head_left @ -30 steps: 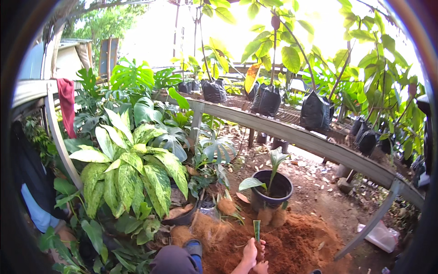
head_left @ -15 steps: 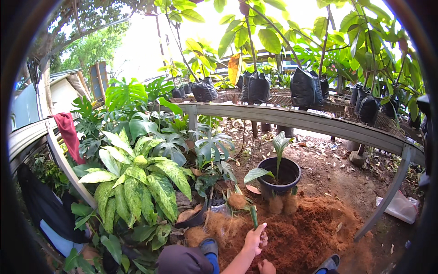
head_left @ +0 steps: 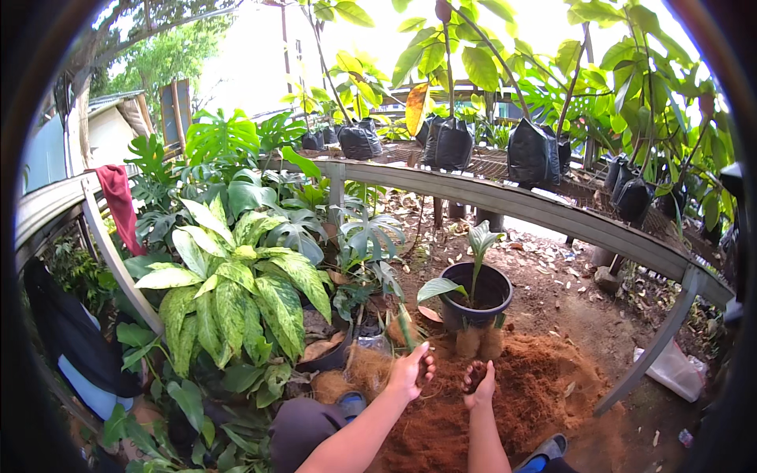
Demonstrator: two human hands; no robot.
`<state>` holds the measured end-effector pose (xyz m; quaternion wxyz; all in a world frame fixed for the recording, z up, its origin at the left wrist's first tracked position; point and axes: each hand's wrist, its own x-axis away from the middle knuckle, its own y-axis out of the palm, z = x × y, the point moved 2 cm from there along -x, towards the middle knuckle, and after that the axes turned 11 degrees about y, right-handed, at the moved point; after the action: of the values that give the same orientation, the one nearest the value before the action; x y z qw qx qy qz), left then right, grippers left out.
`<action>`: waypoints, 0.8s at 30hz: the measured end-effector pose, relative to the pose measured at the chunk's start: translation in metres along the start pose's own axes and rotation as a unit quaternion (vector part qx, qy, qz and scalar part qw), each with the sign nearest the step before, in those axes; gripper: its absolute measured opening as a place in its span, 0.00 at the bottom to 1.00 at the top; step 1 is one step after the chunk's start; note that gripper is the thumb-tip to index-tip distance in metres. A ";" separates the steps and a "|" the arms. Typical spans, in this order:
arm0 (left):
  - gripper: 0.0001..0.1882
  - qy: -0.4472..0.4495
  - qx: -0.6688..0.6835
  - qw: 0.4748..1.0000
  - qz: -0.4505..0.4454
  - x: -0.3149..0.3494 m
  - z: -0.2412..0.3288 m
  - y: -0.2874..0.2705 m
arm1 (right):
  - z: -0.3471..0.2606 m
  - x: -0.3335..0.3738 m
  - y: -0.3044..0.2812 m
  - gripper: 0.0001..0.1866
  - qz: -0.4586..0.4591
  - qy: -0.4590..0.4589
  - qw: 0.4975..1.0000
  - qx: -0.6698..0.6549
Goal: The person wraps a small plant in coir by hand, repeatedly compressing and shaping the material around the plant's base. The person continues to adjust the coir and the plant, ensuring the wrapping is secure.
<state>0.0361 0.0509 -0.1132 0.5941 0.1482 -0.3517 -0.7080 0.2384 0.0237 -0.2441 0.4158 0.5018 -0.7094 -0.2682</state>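
My left hand [head_left: 410, 372] hangs over the near edge of the heap of reddish-brown coconut-fibre soil [head_left: 505, 402], its fingers curled loosely around a pinch of dark soil, thumb up and not fully closed. A thin green stem [head_left: 405, 327] rises at about 12 o'clock from this hand; I cannot tell whether I am holding it or it simply stands behind. My right hand [head_left: 479, 384] sits just beside the left, at its 3 o'clock, palm cupped upward with the fingers apart and a small clump of dark soil [head_left: 475, 370] resting in it.

At 12 o'clock from my right hand stands the round black plastic pot [head_left: 475, 296], upright on the ground at the far rim of the heap, with a small pale-green seedling [head_left: 477, 251] in it. Two small brown fibre plugs [head_left: 479, 341] stand between the pot and my hands.

At 10 o'clock from my left hand spreads a large plant with yellow-speckled green leaves [head_left: 236, 292]. At 1 o'clock, well apart, a long grey bench [head_left: 552, 211] carries black plastic grow bags [head_left: 530, 150]. A red cloth [head_left: 118, 203] hangs far out at 10 o'clock.
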 end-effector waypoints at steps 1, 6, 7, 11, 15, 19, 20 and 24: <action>0.16 0.012 0.007 1.000 0.006 0.000 -0.009 -0.011 | -0.006 0.002 0.016 0.19 -0.017 0.000 1.000 -0.020; 0.20 -0.011 0.009 0.998 0.057 0.003 -0.047 -0.039 | -0.011 0.012 0.061 0.13 -0.034 -0.030 0.996 -0.077; 0.20 -0.016 0.015 0.999 0.047 0.003 -0.049 -0.038 | -0.011 0.013 0.065 0.13 -0.025 -0.032 0.997 -0.067; 0.21 -0.038 -0.001 0.999 0.033 0.007 -0.047 -0.029 | -0.009 0.020 0.074 0.16 -0.034 -0.024 0.998 -0.045; 0.20 -0.037 -0.017 0.998 -0.043 0.009 -0.055 -0.008 | -0.013 0.032 0.083 0.20 0.014 -0.022 0.998 -0.054; 0.18 -0.030 0.013 0.999 0.007 0.002 -0.058 -0.006 | -0.018 0.048 0.101 0.19 -0.039 -0.036 0.995 -0.082; 0.18 -0.011 0.026 1.000 0.013 -0.002 -0.057 -0.006 | -0.018 0.050 0.108 0.19 -0.039 -0.038 0.994 -0.093; 0.19 0.024 0.045 0.996 0.066 -0.009 -0.059 -0.011 | -0.014 0.057 0.124 0.16 -0.036 -0.048 0.990 -0.131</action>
<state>0.0680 0.0409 -0.1644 0.6408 0.1686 -0.3780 -0.6466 0.1815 0.0147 -0.1196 0.4338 0.4550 -0.6685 -0.3973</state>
